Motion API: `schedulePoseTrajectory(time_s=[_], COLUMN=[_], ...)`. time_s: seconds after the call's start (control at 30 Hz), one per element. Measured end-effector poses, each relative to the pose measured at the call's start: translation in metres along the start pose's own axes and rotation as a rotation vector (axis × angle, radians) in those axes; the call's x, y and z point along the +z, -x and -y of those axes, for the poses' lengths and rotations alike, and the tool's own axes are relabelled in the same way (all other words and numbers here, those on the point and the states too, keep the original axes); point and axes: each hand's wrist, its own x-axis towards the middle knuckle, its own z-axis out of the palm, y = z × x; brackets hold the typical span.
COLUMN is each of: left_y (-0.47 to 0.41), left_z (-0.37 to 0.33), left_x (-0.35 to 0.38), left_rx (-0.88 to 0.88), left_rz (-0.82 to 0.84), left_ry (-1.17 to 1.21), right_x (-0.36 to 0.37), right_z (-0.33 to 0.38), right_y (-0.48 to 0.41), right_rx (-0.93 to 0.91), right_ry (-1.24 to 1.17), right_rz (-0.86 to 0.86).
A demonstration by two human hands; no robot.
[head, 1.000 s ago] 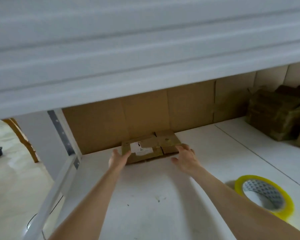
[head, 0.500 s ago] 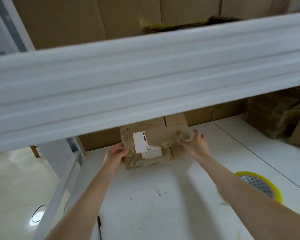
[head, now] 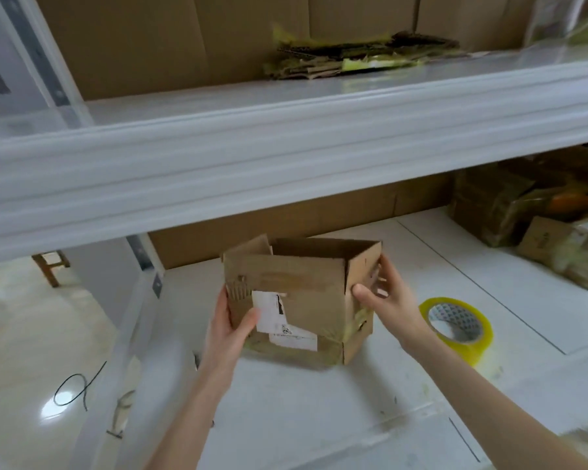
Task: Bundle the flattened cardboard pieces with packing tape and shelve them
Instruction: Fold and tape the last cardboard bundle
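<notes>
A brown cardboard box (head: 302, 293) with white shipping labels stands opened up on the white lower shelf (head: 319, 401). My left hand (head: 231, 327) grips its left front corner, thumb across the face. At the box's right side, my right hand (head: 384, 293) holds the wall, thumb in front and fingers behind. A roll of yellow packing tape (head: 455, 325) lies flat on the shelf just right of my right wrist. A taped bundle of flattened cardboard (head: 353, 57) lies on the upper shelf (head: 286, 130).
Taped cardboard bundles and boxes (head: 530, 212) are piled at the lower shelf's far right. Brown cardboard sheets line the back of both shelves. To the left are the shelf upright (head: 143, 259), glossy floor with a black cable (head: 75, 388), and a wooden stool leg (head: 50, 266).
The cardboard lay flat at the back of the shelf; both hands drew it nearer and lifted it upright, and it now stands open as a box. The view tilted up, showing the upper shelf.
</notes>
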Motion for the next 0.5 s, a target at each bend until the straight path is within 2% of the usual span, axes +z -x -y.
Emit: schedulePoseTrajectory(time_s=[0.13,0.3,0.4,0.5], left_y=[0.044,0.066,0.065,0.071], left_z=[0.012,-0.004,-0.019,-0.023], left_x=[0.011,0.024,0.031,0.035], left_rx=[-0.025,0.038,0.059,0.076], left_rz=[0.002,-0.100,-0.138,-0.120], left_ry=[-0.136,-0.166,-0.150,-0.249], right_x=[-0.017,-0.032,-0.033,-0.032], right_z=[-0.016,-0.024,-0.018,-0.015], right_y=[0.022,0.031,0.029,0.032], right_rx=[-0.046,-0.186,-0.222,-0.265], right_ry=[0.100,0.213,0.250,0.280], right_rz=[0.184,0.410,0.426,0.416])
